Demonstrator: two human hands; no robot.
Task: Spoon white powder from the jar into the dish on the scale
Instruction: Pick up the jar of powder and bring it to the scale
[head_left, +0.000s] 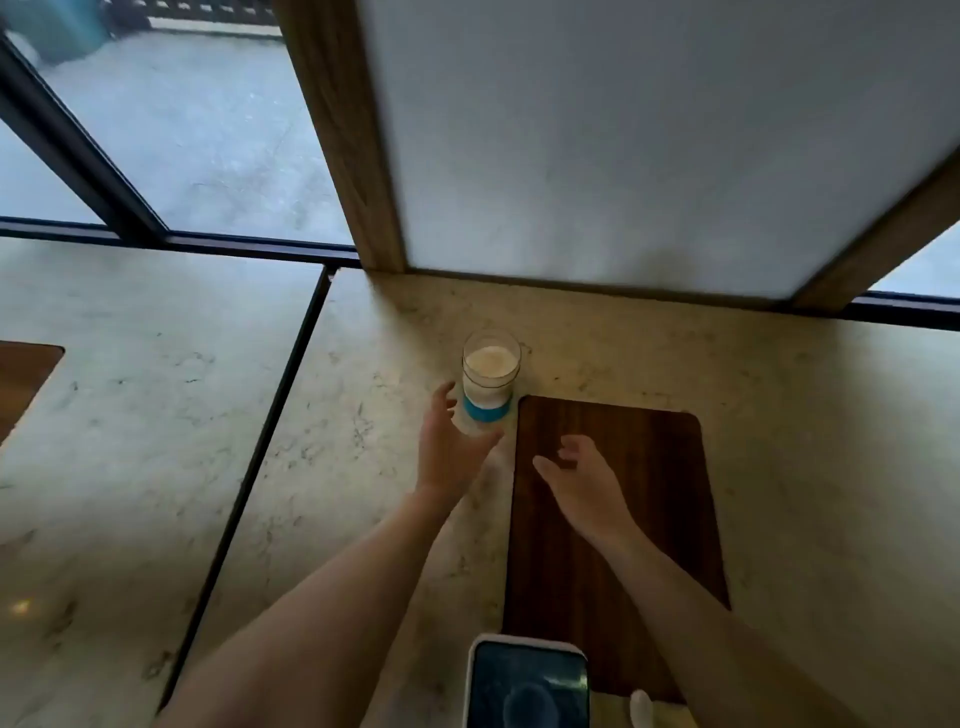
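On a pale speckled stone counter (363, 519), at the bottom centre of the frame, lies a white scale (527, 680) with a dark platform, and no dish is clear on it. Above it, over the dark wooden board (649, 519), the right hand (582, 483) hovers with fingers apart and empty. Farther up at centre, the left hand (449, 447), fingers spread, reaches the clear glass jar of white powder with a blue band (488, 384) without clasping it; I think the jar must be gripped next, and a spoon found.

Dark wooden board (623, 499) on a pale stone counter (805, 441), phone (530, 686) at the near edge
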